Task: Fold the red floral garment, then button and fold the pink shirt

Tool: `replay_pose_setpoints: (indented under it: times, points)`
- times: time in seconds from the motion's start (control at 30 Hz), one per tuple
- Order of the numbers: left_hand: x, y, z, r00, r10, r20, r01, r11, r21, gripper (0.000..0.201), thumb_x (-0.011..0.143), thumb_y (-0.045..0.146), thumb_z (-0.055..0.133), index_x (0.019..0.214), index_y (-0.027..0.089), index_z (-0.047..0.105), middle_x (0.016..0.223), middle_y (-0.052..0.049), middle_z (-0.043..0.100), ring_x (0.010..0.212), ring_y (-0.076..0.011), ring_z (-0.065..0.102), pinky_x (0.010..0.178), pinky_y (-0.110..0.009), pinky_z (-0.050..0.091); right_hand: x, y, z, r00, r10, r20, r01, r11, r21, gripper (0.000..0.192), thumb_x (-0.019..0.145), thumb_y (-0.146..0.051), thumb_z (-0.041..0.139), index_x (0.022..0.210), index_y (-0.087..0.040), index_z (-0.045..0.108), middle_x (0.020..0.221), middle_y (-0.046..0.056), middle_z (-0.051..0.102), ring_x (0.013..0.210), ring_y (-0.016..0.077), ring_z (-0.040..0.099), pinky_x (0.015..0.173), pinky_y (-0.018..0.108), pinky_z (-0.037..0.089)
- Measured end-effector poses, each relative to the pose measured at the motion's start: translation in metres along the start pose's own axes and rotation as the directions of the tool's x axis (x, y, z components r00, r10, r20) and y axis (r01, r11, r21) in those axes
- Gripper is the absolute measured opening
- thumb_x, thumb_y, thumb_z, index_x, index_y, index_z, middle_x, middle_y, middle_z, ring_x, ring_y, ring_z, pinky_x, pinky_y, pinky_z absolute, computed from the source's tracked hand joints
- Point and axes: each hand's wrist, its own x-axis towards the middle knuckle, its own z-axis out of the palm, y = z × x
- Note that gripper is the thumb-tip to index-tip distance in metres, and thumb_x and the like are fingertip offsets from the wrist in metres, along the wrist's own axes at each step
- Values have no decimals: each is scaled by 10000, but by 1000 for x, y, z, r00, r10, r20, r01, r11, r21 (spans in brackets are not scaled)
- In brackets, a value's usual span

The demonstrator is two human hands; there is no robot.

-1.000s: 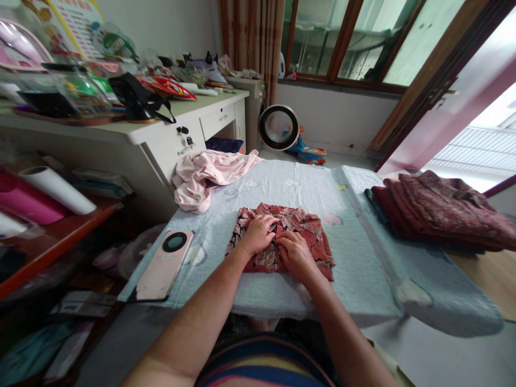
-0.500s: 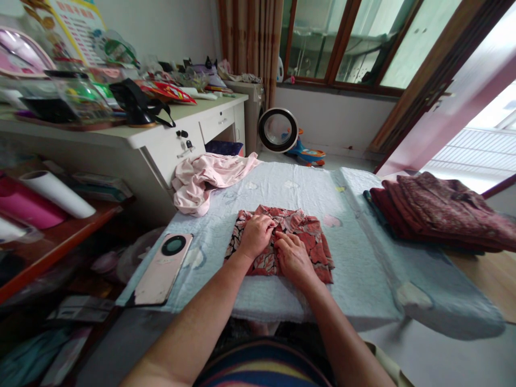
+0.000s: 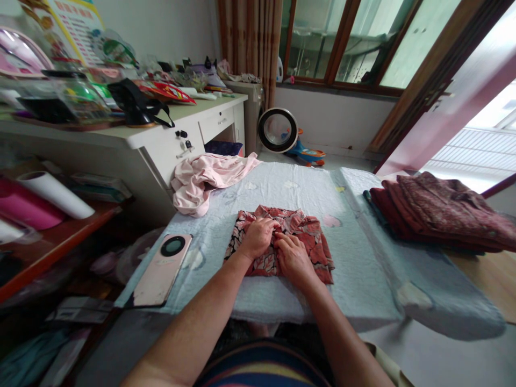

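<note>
A folded red floral shirt (image 3: 312,242) with black and pale leaf patterns lies flat before me, its collar edge on the far side. My left hand (image 3: 260,236) rests on its middle, fingers bent and pinching the cloth near the front opening. Close beside it, my right hand (image 3: 292,255) has its fingertips closed on the same strip of fabric. The two hands almost meet, and the bit of cloth between the fingertips is mostly hidden. Under the shirt spreads a light blue quilted cover (image 3: 358,279).
A phone (image 3: 163,271) lies at the left edge of the cover. Crumpled pink cloth (image 3: 205,177) sits at the back left, by the white desk (image 3: 157,156). To the right stands a stack of folded dark red clothes (image 3: 443,209). A red shelf (image 3: 80,231) is at far left.
My left hand's fingers have shifted and flattened slightly over the shirt's middle. My right hand and the shirt look almost unmoved.
</note>
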Motion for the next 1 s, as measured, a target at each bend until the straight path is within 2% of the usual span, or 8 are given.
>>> replay_pose_setpoints:
  times: [0.3, 0.5, 0.67, 1.0]
  points:
    - [-1, 0, 1, 1000, 21, 4, -21, 1000, -2, 227, 865, 107, 506, 904, 199, 710, 979, -40, 716, 965, -193, 621, 953, -356, 472, 0, -1, -3, 1000, -23, -15, 23, 999, 42, 276, 900, -110, 494, 1065, -226, 682, 1294, 49, 636, 1158, 255, 520, 992, 419, 403]
    - [-1, -2, 3, 1000, 6, 25, -7, 999, 37, 200, 871, 111, 538, 920, 185, 718, 988, -49, 718, 958, -194, 621, 929, -344, 473, -2, 2, -2, 998, -35, -50, 40, 995, 87, 281, 876, -90, 507, 1007, -214, 723, 1142, 61, 670, 1058, 229, 536, 954, 386, 413]
    - [-1, -3, 5, 999, 17, 49, -21, 996, 82, 180, 866, 130, 565, 957, 175, 713, 1010, -53, 713, 976, -198, 616, 931, -346, 467, -4, 1, -4, 996, -37, -78, 44, 995, 95, 272, 839, -85, 554, 975, -214, 750, 1011, 70, 641, 983, 224, 513, 912, 373, 414]
    - [-3, -1, 4, 996, 21, 83, -35, 985, 169, 167, 846, 182, 621, 993, 180, 702, 1034, -59, 696, 995, -218, 598, 934, -363, 468, -7, 1, -6, 993, -91, -71, 100, 986, 135, 293, 808, -76, 558, 930, -239, 769, 921, 50, 613, 924, 209, 508, 858, 362, 397]
